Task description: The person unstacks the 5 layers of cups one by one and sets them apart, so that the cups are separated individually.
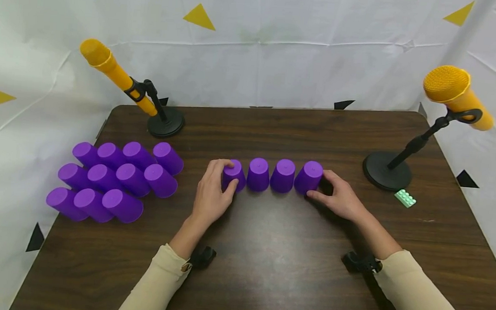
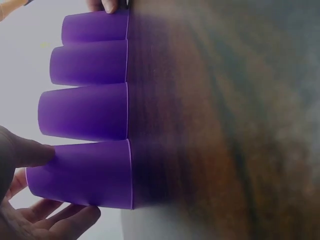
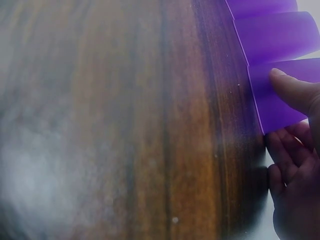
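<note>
Several purple plastic cups stand upside down in a row at the middle of the table, rims down and side by side. My left hand point(image 1: 212, 191) holds the leftmost cup point(image 1: 237, 174) of this row, thumb on the near side and fingers around the far side. At the row's other end, my right hand point(image 1: 341, 198) holds the rightmost cup point(image 1: 308, 177) between thumb and fingers. Between them stand two more cups, one left of centre point(image 1: 258, 175) and one right of centre point(image 1: 282, 176). The left wrist view shows the left thumb point(image 2: 35, 152) against the cup wall.
More upside-down purple cups point(image 1: 130, 178) stand in close rows at the table's left. A yellow microphone point(image 1: 117, 75) on a black stand is at the back left, another yellow microphone point(image 1: 459, 95) at the right. A mint-green toy brick point(image 1: 405, 198) lies beside the right stand's base point(image 1: 380, 171).
</note>
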Motion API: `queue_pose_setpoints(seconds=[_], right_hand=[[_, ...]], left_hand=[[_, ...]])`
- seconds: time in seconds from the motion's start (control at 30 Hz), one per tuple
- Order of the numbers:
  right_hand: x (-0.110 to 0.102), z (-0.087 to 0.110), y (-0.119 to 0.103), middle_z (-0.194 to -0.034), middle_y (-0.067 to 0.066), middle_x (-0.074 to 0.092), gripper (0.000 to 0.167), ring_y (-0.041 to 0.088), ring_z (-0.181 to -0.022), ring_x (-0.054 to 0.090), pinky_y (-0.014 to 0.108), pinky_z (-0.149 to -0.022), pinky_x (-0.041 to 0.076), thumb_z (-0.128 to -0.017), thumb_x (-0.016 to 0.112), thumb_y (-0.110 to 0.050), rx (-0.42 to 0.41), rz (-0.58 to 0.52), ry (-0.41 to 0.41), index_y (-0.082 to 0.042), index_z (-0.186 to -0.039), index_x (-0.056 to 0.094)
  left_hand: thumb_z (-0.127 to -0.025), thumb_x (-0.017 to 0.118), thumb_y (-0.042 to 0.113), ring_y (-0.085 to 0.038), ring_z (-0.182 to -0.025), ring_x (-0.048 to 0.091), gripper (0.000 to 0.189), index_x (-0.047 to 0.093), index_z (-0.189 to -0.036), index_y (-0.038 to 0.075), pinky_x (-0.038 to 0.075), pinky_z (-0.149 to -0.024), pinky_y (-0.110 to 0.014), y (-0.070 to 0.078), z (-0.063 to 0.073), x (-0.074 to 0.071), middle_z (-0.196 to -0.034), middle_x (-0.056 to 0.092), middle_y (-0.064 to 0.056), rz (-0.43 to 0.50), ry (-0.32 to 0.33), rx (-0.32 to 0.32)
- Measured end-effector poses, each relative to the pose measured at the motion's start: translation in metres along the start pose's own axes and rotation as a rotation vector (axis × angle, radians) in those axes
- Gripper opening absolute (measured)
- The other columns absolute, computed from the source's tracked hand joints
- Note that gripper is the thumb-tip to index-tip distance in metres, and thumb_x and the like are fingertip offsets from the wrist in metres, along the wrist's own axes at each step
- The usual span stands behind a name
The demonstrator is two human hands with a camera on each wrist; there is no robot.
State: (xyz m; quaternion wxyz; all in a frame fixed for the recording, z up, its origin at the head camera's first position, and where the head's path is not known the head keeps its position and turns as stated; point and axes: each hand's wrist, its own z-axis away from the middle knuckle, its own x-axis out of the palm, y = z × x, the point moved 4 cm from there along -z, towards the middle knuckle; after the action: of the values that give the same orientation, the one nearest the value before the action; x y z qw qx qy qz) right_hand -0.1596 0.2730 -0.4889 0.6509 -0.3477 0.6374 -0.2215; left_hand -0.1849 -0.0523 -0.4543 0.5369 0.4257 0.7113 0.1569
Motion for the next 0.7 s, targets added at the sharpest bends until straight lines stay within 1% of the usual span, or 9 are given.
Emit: queue_pose_setpoints(seconds=[0.1,0.17,0.3,0.4,0.47,0.57,0.63,0.7], right_hand=[[0.001,0.000,0.000,-0.128,0.017,0.058,0.055,0.036,-0.126,0.049,0.056,-0.105,0.035,-0.087,0.077,-0.025,-0.006,0.002,0.001,-0.003,-0.132,0.054],[0.001,0.000,0.000,-0.128,0.017,0.058,0.055,0.036,-0.126,0.049,0.056,-0.105,0.035,-0.087,0.077,-0.025,-0.005,0.002,-0.001,-0.004,-0.132,0.054],[0.001,0.000,0.001,-0.129,0.018,0.057,0.056,0.037,-0.127,0.048,0.057,-0.105,0.034,-0.086,0.077,-0.025,0.002,0.003,0.002,-0.004,-0.133,0.054],[0.000,0.001,0.002,-0.130,0.017,0.057,0.057,0.036,-0.127,0.047,0.056,-0.106,0.034,-0.086,0.077,-0.025,0.008,0.000,-0.001,-0.004,-0.134,0.053],[0.000,0.001,0.002,-0.130,0.016,0.057,0.056,0.035,-0.127,0.048,0.055,-0.106,0.034,-0.086,0.077,-0.024,0.011,-0.001,-0.002,-0.005,-0.134,0.053],[0.001,0.001,0.002,-0.129,0.017,0.057,0.057,0.035,-0.127,0.048,0.055,-0.106,0.034,-0.086,0.077,-0.024,0.008,0.002,-0.001,-0.005,-0.134,0.053],[0.001,0.001,0.001,-0.129,0.017,0.057,0.057,0.036,-0.127,0.048,0.056,-0.105,0.034,-0.086,0.077,-0.025,0.003,0.004,0.003,-0.004,-0.133,0.053],[0.000,0.001,0.001,-0.129,0.018,0.058,0.056,0.036,-0.126,0.048,0.056,-0.105,0.035,-0.086,0.077,-0.025,-0.002,0.006,0.007,-0.004,-0.133,0.054]], left_hand=[[-0.087,0.072,0.008,-0.021,-0.107,0.059,0.034,0.056,-0.117,0.012,0.052,-0.085,-0.040,-0.001,0.006,-0.005,-0.120,0.055,-0.007,0.014,0.012,0.008],[-0.087,0.072,0.007,-0.020,-0.105,0.059,0.034,0.057,-0.117,0.012,0.053,-0.083,-0.040,-0.001,0.011,-0.013,-0.119,0.056,-0.007,0.021,0.028,0.012],[-0.086,0.073,0.006,-0.021,-0.093,0.057,0.033,0.058,-0.115,0.011,0.052,-0.076,-0.041,-0.001,0.025,-0.035,-0.115,0.056,-0.006,0.031,0.078,-0.006],[-0.086,0.074,0.005,-0.023,-0.089,0.055,0.034,0.058,-0.115,0.009,0.050,-0.073,-0.041,-0.005,0.038,-0.056,-0.113,0.056,-0.007,0.020,0.131,-0.040],[-0.085,0.075,0.003,-0.022,-0.092,0.055,0.034,0.059,-0.114,0.009,0.051,-0.076,-0.041,-0.009,0.049,-0.070,-0.112,0.056,-0.008,0.003,0.171,-0.069],[-0.083,0.075,0.000,-0.021,-0.099,0.056,0.035,0.059,-0.113,0.008,0.050,-0.082,-0.042,-0.018,0.067,-0.089,-0.112,0.057,-0.008,-0.045,0.225,-0.107],[-0.082,0.076,-0.001,-0.021,-0.103,0.056,0.035,0.060,-0.112,0.008,0.049,-0.085,-0.043,-0.024,0.078,-0.098,-0.112,0.058,-0.009,-0.078,0.257,-0.132],[-0.081,0.077,-0.002,-0.023,-0.104,0.056,0.036,0.060,-0.111,0.008,0.047,-0.085,-0.042,-0.031,0.088,-0.105,-0.113,0.058,-0.009,-0.116,0.280,-0.155]])
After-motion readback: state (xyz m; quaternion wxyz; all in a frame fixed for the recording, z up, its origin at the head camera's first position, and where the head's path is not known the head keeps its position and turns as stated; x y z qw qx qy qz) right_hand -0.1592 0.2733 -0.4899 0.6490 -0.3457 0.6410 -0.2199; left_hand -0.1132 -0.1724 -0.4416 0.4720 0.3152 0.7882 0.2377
